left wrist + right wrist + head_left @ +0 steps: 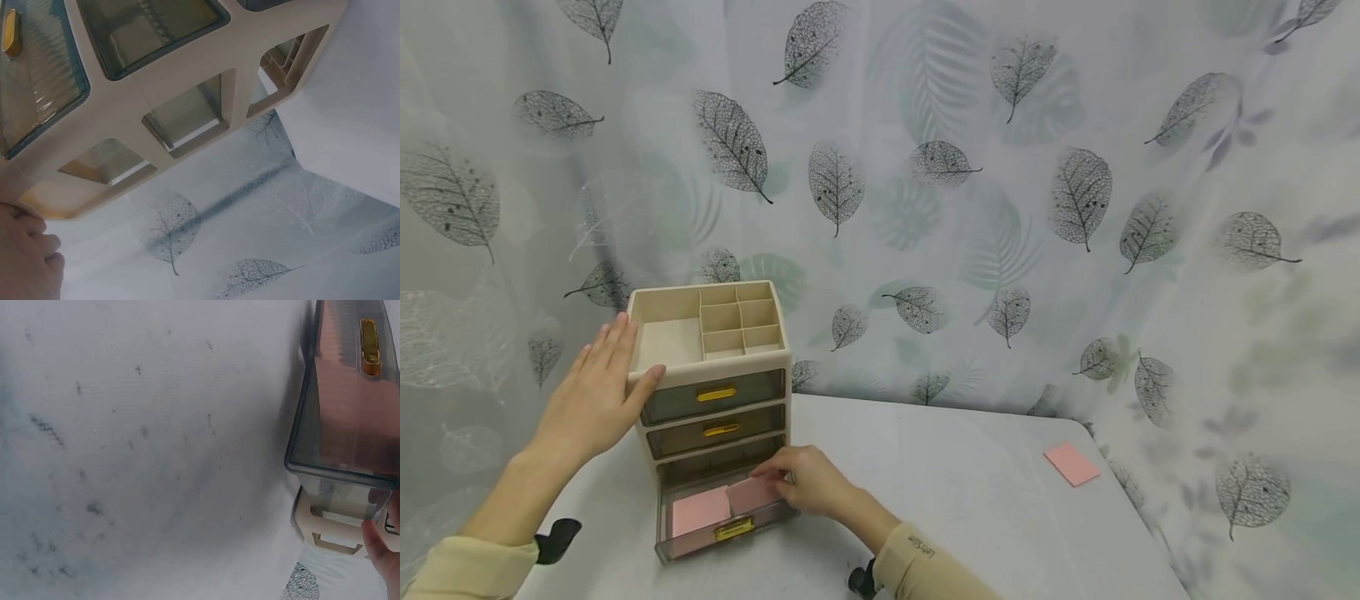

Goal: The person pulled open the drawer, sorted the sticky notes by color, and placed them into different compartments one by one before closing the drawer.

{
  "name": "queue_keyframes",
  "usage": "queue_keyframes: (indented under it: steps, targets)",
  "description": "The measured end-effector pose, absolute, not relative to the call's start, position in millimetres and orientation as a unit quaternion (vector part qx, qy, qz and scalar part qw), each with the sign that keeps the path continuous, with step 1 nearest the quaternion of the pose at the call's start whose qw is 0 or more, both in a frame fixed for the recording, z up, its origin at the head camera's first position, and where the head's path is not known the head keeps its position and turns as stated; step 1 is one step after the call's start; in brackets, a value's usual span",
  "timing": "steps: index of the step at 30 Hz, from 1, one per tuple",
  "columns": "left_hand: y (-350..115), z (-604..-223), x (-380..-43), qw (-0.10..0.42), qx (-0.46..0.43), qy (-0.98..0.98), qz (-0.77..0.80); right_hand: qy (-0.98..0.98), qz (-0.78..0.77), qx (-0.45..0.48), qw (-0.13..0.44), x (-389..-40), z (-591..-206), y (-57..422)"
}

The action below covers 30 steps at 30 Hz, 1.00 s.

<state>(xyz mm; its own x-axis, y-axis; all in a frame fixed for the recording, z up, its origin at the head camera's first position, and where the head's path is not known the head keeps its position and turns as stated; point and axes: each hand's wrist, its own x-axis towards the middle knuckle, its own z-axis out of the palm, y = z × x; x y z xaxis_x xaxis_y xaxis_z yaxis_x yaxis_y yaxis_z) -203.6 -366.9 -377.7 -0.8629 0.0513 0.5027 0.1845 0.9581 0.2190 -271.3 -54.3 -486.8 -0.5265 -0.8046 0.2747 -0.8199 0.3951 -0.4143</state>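
Note:
A cream desktop organizer with smoky see-through drawers stands on the table. My left hand rests along its top left edge, fingers extended and thumb at the front rim. The bottom drawer is pulled out. Inside it lies a pink sticky note pad on the left. Beside it, slightly overlapping, is a second pink sticky note pad; my right hand pinches its right end at the drawer's right side. In the right wrist view the right thumb shows by the drawer's side wall; the fingertips are partly hidden.
Another pink pad lies far right on the white table. Two closed drawers with yellow handles sit above the pulled-out one. The organizer's top has several compartments. A leaf-print curtain hangs behind and around the table.

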Motion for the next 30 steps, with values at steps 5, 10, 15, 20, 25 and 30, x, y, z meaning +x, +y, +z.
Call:
queue_keyframes:
  steps: [5,10,15,20,25,30]
  targets:
    - [-366.8,-376.2,-204.1,0.255,-0.062,-0.956,-0.131,-0.845,0.218,0.487,0.04,-273.3,-488.3,-54.2]
    - [-366.2,-375.1,-204.5,0.255,-0.061,-0.956,-0.131,-0.844,0.177,0.499,0.084,-277.9,-493.6,-55.5]
    - [-365.1,-374.9,-204.7,0.254,-0.061,-0.956,-0.13,-0.835,0.168,0.511,0.12,-284.2,-502.0,-56.5]
    - [-365.2,-375.7,-205.0,0.254,-0.061,-0.957,-0.13,-0.845,0.152,0.502,0.105,-287.0,-505.3,-58.9]
    - [-366.2,-376.9,-204.8,0.252,-0.059,-0.957,-0.13,-0.849,0.117,0.507,0.092,-288.3,-504.3,-62.1]
    - [-366.6,-377.1,-204.1,0.25,-0.057,-0.958,-0.131,-0.841,0.057,0.527,0.102,-288.6,-502.5,-64.9]
